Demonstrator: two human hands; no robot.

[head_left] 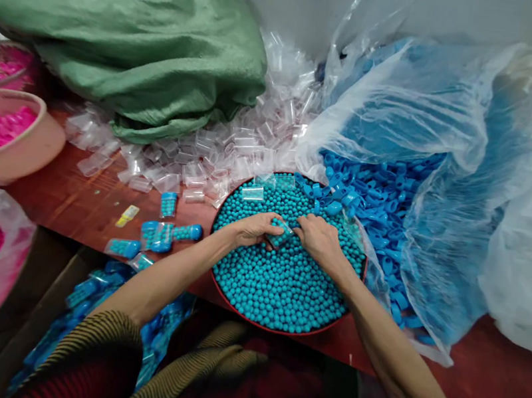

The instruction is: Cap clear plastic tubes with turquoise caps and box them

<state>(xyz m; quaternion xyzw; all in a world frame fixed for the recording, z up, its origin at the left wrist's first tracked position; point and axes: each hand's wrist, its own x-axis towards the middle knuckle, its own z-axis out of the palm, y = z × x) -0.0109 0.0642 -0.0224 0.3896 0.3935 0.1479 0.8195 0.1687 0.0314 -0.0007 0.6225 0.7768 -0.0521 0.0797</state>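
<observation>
A wide round tray (217,218) full of turquoise beads (276,295) sits at the table's front edge. Over the beads, my left hand (258,228) is closed round a small clear plastic tube (281,235) with turquoise beads in it. My right hand (319,238) is beside the tube's right end, fingers curled together; what they hold, if anything, is hidden. Loose clear tubes (253,193) and some blue caps (334,208) lie on the beads at the tray's far side.
Behind the tray spreads a heap of empty clear tubes (199,172), partly under a green sack (169,42). Blue caps (377,196) spill from a plastic bag (412,108) at right. Filled tubes (156,235) lie left, with a pink-filled basin (48,137) beyond.
</observation>
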